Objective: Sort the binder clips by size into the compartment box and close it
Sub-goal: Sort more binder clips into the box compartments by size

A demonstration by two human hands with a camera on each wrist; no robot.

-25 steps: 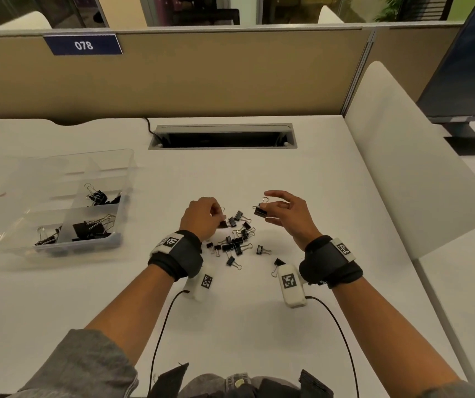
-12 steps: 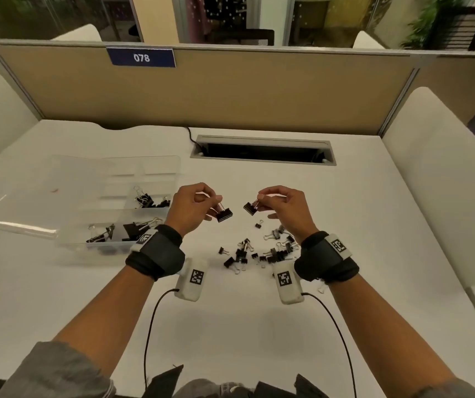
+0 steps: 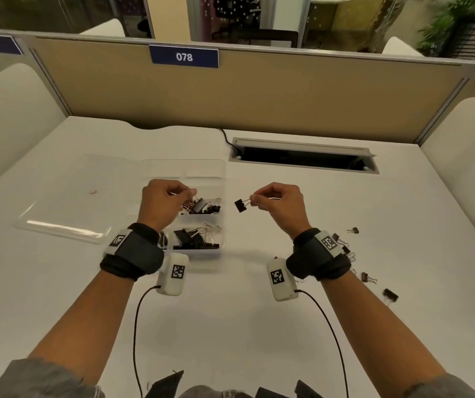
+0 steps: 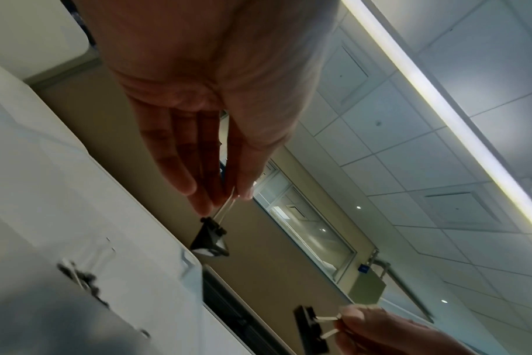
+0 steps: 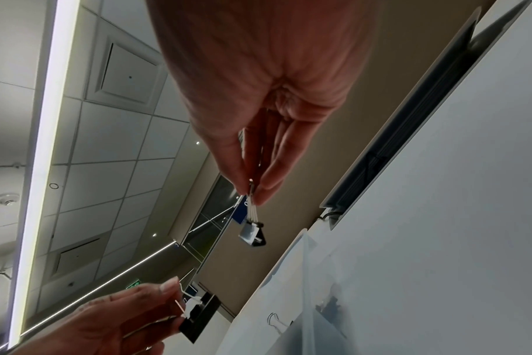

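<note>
The clear compartment box [image 3: 162, 170] lies open, its lid [image 3: 67, 202] flat to the left. Medium black clips [image 3: 210, 208] fill one right compartment and larger clips [image 3: 194, 239] the one nearer me. My left hand [image 3: 191, 194] pinches the wire handles of a black binder clip [image 3: 199, 206] above the medium-clip compartment; the left wrist view shows this clip [image 4: 210, 240] hanging from the fingertips. My right hand [image 3: 253, 198] pinches another black clip [image 3: 241, 205] by its handles, in the air just right of the box, and this clip [image 5: 254, 234] dangles in the right wrist view.
Several loose small clips [image 3: 345, 249] lie on the white table behind my right wrist, with single ones nearer me [image 3: 390, 294]. A cable slot [image 3: 302, 156] is set in the table at the back, before a tan partition.
Both hands have lifted a clip each from the pile and carried them left. The left hand has gone from the pile to above the box; the view has turned left.
</note>
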